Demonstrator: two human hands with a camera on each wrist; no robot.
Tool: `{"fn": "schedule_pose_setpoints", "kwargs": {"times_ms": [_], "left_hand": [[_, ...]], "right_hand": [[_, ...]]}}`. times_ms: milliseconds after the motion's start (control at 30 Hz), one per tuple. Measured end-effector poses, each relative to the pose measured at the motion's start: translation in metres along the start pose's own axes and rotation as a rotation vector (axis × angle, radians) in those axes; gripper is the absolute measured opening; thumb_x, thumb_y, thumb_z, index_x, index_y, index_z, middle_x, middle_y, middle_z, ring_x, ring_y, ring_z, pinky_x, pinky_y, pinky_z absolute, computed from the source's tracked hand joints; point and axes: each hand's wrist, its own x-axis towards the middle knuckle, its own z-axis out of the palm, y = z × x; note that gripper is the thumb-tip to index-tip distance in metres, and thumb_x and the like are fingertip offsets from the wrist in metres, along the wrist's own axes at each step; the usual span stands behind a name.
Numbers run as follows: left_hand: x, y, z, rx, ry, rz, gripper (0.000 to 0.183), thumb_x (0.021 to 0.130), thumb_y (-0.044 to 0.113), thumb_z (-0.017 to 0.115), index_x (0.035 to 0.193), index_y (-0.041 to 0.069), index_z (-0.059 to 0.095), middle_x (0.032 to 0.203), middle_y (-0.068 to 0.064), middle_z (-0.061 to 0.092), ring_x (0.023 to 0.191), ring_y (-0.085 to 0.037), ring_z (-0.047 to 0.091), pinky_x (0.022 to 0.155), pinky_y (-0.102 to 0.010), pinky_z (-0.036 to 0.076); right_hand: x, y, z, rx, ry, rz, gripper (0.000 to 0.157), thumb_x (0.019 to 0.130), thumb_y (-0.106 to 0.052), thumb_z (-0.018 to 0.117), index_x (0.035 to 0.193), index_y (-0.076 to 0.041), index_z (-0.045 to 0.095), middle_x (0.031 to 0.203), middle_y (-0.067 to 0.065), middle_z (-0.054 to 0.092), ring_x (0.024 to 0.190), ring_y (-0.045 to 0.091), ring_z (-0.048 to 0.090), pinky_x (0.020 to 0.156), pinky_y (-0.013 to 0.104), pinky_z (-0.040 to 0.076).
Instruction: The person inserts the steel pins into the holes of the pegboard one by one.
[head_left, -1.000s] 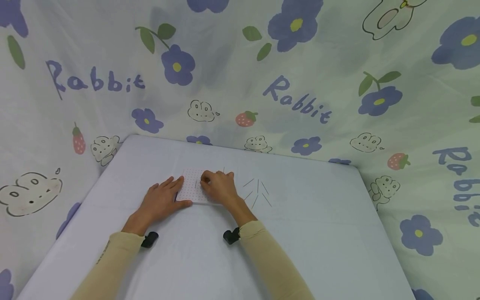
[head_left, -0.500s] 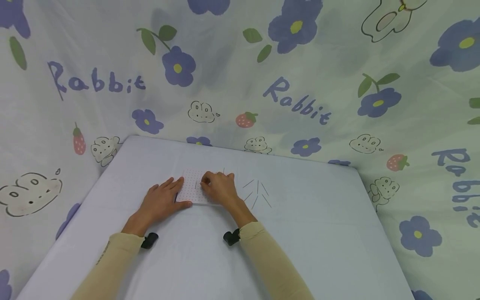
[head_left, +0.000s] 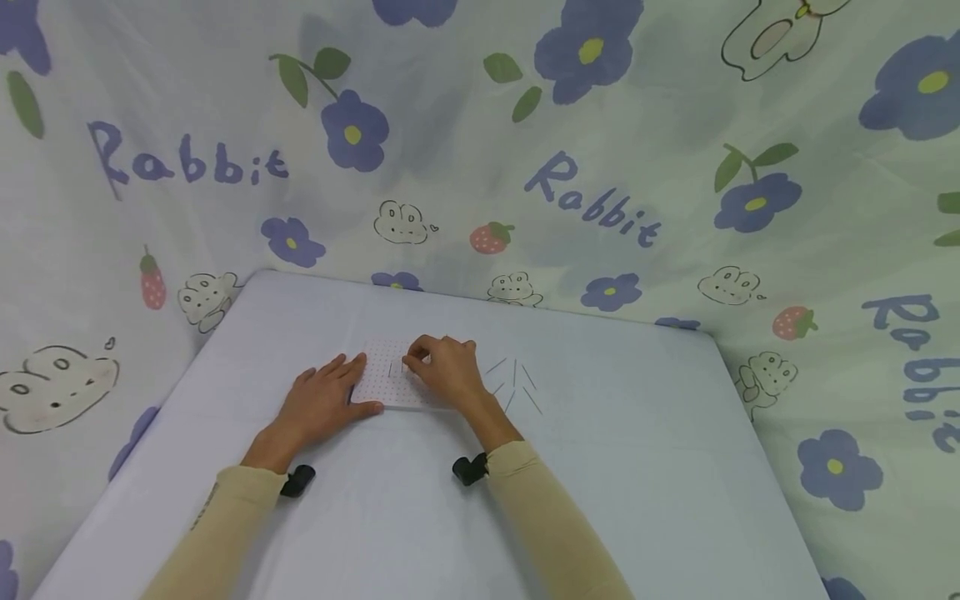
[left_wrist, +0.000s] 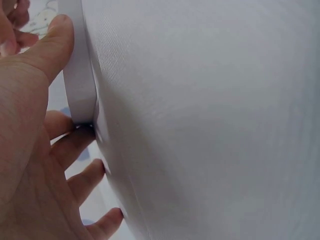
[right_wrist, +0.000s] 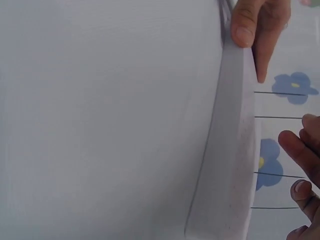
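Note:
A white board (head_left: 381, 387) with rows of small holes lies on the table. Thin dark sticks (right_wrist: 280, 174) stand upright in it; several show in the right wrist view. My left hand (head_left: 320, 400) rests at the board's near left corner, thumb along the front edge and straight fingers by the left side. My right hand (head_left: 450, 371) is over the right part of the board, its fingers loosely bent. In the right wrist view its fingertips (right_wrist: 306, 121) are right at the top of one upright stick, with the thumb and finger a little apart.
Several loose thin sticks (head_left: 515, 372) lie on the white-covered table (head_left: 615, 450), to the right of the board. A curtain (head_left: 465, 167) printed with flowers and rabbits hangs behind and at both sides. A small black camera sits at each wrist.
My right hand has shifted slightly up and to the right, and its fingertips have risen. Another upright stick now shows beside the thumb. My left hand stays at the corner.

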Motion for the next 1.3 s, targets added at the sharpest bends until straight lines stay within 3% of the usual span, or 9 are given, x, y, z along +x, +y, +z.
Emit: {"fn": "schedule_pose_setpoints", "kwargs": {"times_ms": [333, 533, 800, 967, 1100, 1300], "left_hand": [[0.001, -0.001, 0.0, 0.008, -0.011, -0.004, 0.094, 0.089, 0.059, 0.069, 0.154, -0.001, 0.036, 0.156, -0.023, 0.04, 0.146, -0.045, 0.031, 0.112, -0.071, 0.025], [0.001, 0.0, 0.001, 0.014, -0.017, -0.014, 0.095, 0.089, 0.059, 0.069, 0.154, 0.0, 0.035, 0.157, -0.021, 0.039, 0.147, -0.044, 0.03, 0.112, -0.07, 0.024], [0.0, 0.0, 0.002, 0.004, -0.015, -0.013, 0.095, 0.089, 0.059, 0.068, 0.155, 0.0, 0.035, 0.158, -0.019, 0.037, 0.147, -0.044, 0.029, 0.113, -0.07, 0.023], [-0.001, 0.001, 0.001, -0.012, -0.026, -0.01, 0.094, 0.09, 0.059, 0.067, 0.155, -0.001, 0.034, 0.158, -0.019, 0.037, 0.147, -0.044, 0.029, 0.113, -0.07, 0.023], [-0.002, 0.002, -0.001, -0.012, -0.028, -0.016, 0.094, 0.089, 0.059, 0.068, 0.155, -0.001, 0.034, 0.159, -0.019, 0.037, 0.147, -0.044, 0.029, 0.113, -0.07, 0.023], [-0.002, 0.002, -0.002, -0.006, -0.012, -0.01, 0.094, 0.089, 0.058, 0.069, 0.154, -0.001, 0.035, 0.158, -0.019, 0.038, 0.147, -0.044, 0.03, 0.112, -0.071, 0.023]], "right_hand": [[0.002, 0.0, -0.017, 0.032, -0.002, -0.015, 0.027, 0.094, -0.048, 0.068, 0.111, -0.028, 0.074, 0.096, -0.019, 0.074, 0.092, 0.008, 0.064, 0.088, 0.041, 0.038], [0.002, 0.013, -0.031, 0.055, 0.034, 0.04, 0.029, 0.093, -0.049, 0.069, 0.11, -0.026, 0.074, 0.096, -0.016, 0.074, 0.093, 0.011, 0.064, 0.088, 0.043, 0.038], [0.0, 0.057, -0.048, 0.166, 0.086, 0.121, 0.034, 0.094, -0.047, 0.069, 0.116, -0.022, 0.073, 0.103, -0.01, 0.075, 0.105, 0.021, 0.068, 0.099, 0.052, 0.037], [-0.005, 0.087, -0.059, 0.208, 0.118, 0.175, 0.036, 0.094, -0.046, 0.069, 0.119, -0.02, 0.072, 0.107, -0.006, 0.075, 0.11, 0.027, 0.067, 0.112, 0.065, 0.024], [-0.012, 0.112, -0.065, 0.195, 0.113, 0.222, 0.037, 0.094, -0.047, 0.068, 0.12, -0.021, 0.072, 0.108, -0.005, 0.074, 0.113, 0.029, 0.066, 0.114, 0.067, 0.021], [-0.025, 0.142, -0.069, 0.166, 0.09, 0.291, 0.036, 0.095, -0.045, 0.068, 0.12, -0.019, 0.072, 0.11, -0.002, 0.074, 0.112, 0.029, 0.065, 0.109, 0.067, 0.025]]}}
